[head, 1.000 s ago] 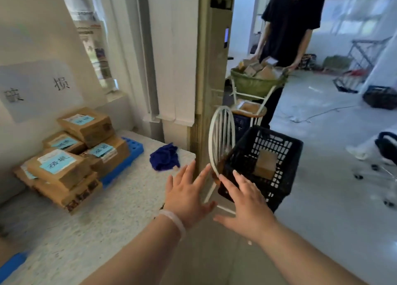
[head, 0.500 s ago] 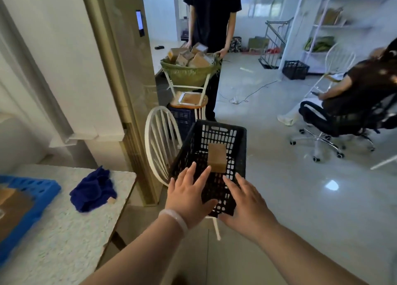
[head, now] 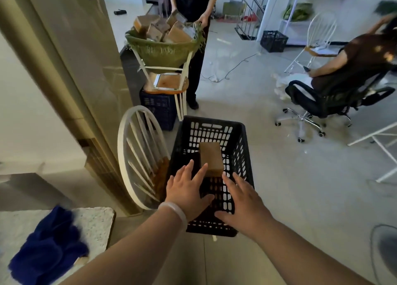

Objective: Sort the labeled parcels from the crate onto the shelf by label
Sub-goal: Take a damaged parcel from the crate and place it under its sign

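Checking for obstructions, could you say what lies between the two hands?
In the head view, only mesh of the black crate shows between the left hand and right hand; the parcel lies beyond.

Head-worn, downward, seemingly near crate [head: 228, 123]

Blue cloth [head: 49, 246] on speckled table [head: 94, 222], white chair [head: 119, 156], office chair [head: 318, 100]

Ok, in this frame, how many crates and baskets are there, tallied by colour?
Black: 2, the near crate and the far crate
Blue: 1, the blue crate
Green: 1, the green basket
Total: 4
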Demonstrator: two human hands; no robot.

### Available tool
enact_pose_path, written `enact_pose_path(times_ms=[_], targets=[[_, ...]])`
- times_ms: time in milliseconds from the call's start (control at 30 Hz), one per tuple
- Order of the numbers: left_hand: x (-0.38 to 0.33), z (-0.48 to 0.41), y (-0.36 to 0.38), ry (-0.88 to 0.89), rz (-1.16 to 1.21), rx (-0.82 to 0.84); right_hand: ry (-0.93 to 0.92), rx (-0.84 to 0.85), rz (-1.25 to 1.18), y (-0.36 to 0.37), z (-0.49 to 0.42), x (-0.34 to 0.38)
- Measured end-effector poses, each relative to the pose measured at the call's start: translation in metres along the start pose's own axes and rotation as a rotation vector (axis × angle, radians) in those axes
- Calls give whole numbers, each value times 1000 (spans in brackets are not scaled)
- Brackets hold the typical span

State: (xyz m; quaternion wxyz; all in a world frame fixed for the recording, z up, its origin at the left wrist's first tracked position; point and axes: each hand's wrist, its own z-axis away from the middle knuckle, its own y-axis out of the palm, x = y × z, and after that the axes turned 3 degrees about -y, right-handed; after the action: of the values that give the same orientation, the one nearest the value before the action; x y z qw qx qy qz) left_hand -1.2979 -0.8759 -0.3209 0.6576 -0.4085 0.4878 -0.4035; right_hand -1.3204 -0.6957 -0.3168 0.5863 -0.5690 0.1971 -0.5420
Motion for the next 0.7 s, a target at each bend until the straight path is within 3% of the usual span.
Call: enact_pose_path(times_ms=[200,467,700], targets=[[14,-52,25,-44,9,141,119,42,-72,13,-53,-25],[15,-149,51,-182,79,192,60,241,-154,33,-155,-60],[4,-261,97,-306,147,246,98,292,-160,35,-273,-115]])
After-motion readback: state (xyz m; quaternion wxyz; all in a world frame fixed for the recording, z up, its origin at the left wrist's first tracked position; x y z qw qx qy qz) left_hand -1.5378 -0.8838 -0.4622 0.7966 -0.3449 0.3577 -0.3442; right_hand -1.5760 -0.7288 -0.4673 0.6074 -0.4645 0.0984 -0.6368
